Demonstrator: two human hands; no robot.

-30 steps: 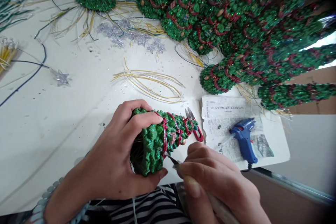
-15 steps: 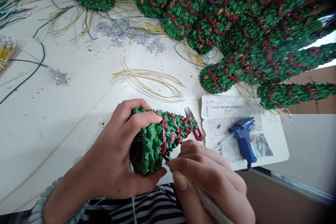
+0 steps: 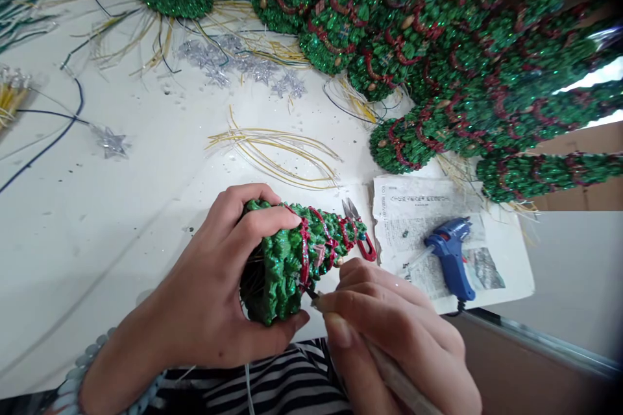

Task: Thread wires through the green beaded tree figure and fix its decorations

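Note:
My left hand point(image 3: 219, 272) wraps round the base of a small green glittery Christmas tree figurine point(image 3: 287, 253), which lies on its side with its tip to the right. Red garlands and small ornaments cover it, and thin wires show in its hollow base. Between the thumb and fingers of my right hand point(image 3: 389, 331) is a slim tool with a pale handle point(image 3: 396, 379) and a thin dark tip. That tip touches the tree's near side by a red garland; whether it is a brush or an awl I cannot make out. Red-handled snips point(image 3: 366, 248) lie beyond the tree's tip.
A blue glue gun point(image 3: 452, 259) rests on newspaper point(image 3: 413, 207) at right. Yellow wires point(image 3: 282, 155) lie beyond the tree, with clear plastic stars point(image 3: 257, 68) farther back. Many finished-looking green trees point(image 3: 335, 32) line the back and right. A wired star point(image 3: 111, 142) sits left.
My right hand has shifted slightly right and down, drawing the tool back a little along the garland. My left hand and the tree stay in place.

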